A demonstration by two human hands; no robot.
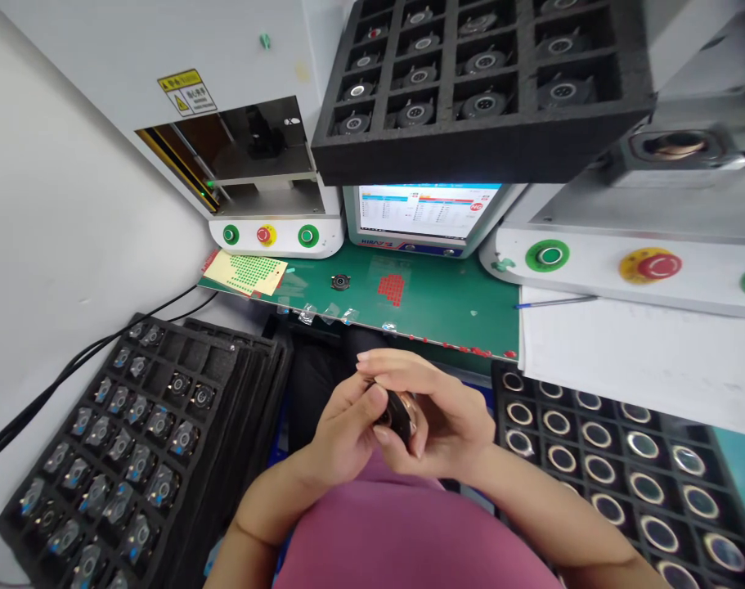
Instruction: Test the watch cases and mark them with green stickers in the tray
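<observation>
Just in front of the green worktop [451, 307], the left hand [347, 429] and the right hand [449, 409] are together, both clasped around a dark round part [401, 415]; the fingers hide much of it. On the worktop, beyond the hands, lie a small black disc [341, 282] and a patch of red stickers [392, 289], with a yellow sheet [222, 270] of green dots toward its left end. At the worktop's right end lie a blue pen [556, 302] and white paper [623, 348]. Nearer than the worktop, a foam tray [206, 356] of watch-like parts sits to its left, a ring tray [536, 419] to its right. Behind the worktop stands a lit monitor [421, 214]; above its rear edge is a black compartment tray [470, 151].
</observation>
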